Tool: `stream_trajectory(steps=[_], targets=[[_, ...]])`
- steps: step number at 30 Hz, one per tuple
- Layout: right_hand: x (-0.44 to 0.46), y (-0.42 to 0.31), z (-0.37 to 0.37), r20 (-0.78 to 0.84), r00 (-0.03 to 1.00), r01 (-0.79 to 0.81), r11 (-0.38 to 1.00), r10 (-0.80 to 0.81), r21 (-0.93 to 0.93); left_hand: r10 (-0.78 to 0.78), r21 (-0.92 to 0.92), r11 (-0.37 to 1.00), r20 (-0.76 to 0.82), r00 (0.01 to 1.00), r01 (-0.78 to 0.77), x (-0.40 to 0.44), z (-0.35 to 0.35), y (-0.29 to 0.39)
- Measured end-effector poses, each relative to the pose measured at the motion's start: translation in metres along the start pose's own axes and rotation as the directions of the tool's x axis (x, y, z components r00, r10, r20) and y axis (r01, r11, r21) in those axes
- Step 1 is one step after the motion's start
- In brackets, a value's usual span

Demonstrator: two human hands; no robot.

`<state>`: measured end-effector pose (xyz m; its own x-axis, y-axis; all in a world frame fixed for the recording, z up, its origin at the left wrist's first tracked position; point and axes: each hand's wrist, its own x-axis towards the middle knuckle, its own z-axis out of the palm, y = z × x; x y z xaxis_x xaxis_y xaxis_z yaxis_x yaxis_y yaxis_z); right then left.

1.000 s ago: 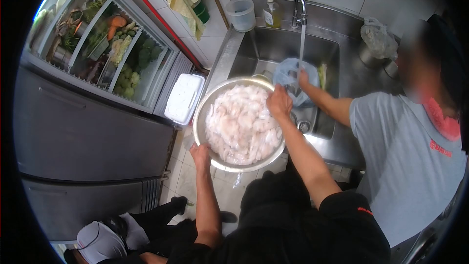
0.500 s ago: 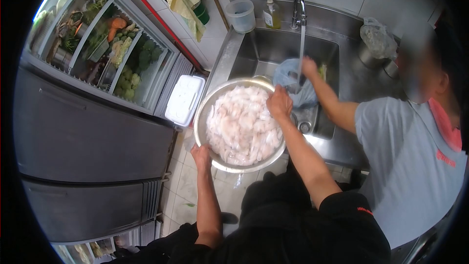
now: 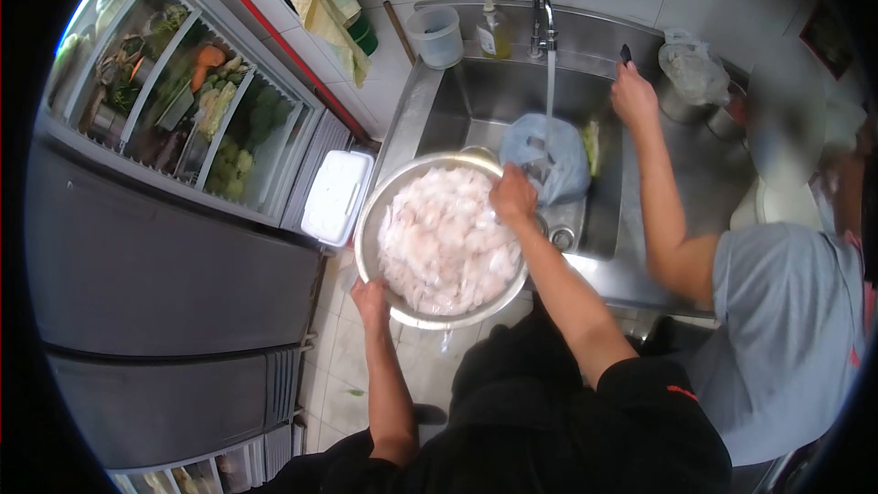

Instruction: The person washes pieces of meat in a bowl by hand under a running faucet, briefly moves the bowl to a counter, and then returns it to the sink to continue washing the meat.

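A large round metal basin (image 3: 368, 220), heaped with pale pinkish-white raw pieces (image 3: 445, 242) whose kind I cannot make out, is held between my hands at the sink's near-left corner. My left hand (image 3: 371, 300) grips its lower-left rim. On the opposite side, my right hand (image 3: 514, 196) is closed on the rim, next to the sink. Water drips beneath the basin. Just beyond my right hand, a bluish plastic bag (image 3: 560, 151) lies in the metal sink (image 3: 604, 229), with water from the faucet (image 3: 543, 23) running onto it.
A co-worker's hand (image 3: 636, 96) at right holds a small dark object (image 3: 626, 53). A white lidded box (image 3: 337, 197) stands left of the basin, beside a glass-fronted fridge (image 3: 219, 142). A plastic tub (image 3: 436, 37) and soap bottle (image 3: 494, 32) sit behind the sink.
The co-worker's hand has left the bag and moved right, out of the sink, now holding a small dark object. My hands keep their grip on the basin.
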<state>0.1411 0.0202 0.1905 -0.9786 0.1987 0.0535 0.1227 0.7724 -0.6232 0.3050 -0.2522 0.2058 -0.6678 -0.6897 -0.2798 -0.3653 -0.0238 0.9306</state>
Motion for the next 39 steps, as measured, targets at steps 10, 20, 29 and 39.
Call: stream_trajectory(steps=[10, 20, 29, 39], targets=[[0.01, 0.005, -0.023, 0.214, 0.965, -0.195, 0.964, 0.155, 0.182, -0.048, 0.117, 0.992, -0.036, 0.998, 0.052, -0.011, 0.005, 0.02], [0.1, 0.082, -0.048, 0.261, 0.914, -0.341, 0.937, 0.311, 0.075, -0.089, 0.104, 0.991, 0.042, 0.995, 0.085, -0.007, 0.116, 0.027], [0.216, 0.192, -0.046, 0.003, 0.897, -0.44, 0.894, 0.442, 0.082, -0.095, 0.033, 0.995, 0.205, 0.974, 0.09, 0.046, 0.303, -0.025], [0.281, 0.312, 0.052, -0.032, 0.756, -0.642, 0.751, 0.654, 0.155, -0.132, 0.058, 0.991, 0.201, 0.971, 0.123, 0.109, 0.43, -0.114]])
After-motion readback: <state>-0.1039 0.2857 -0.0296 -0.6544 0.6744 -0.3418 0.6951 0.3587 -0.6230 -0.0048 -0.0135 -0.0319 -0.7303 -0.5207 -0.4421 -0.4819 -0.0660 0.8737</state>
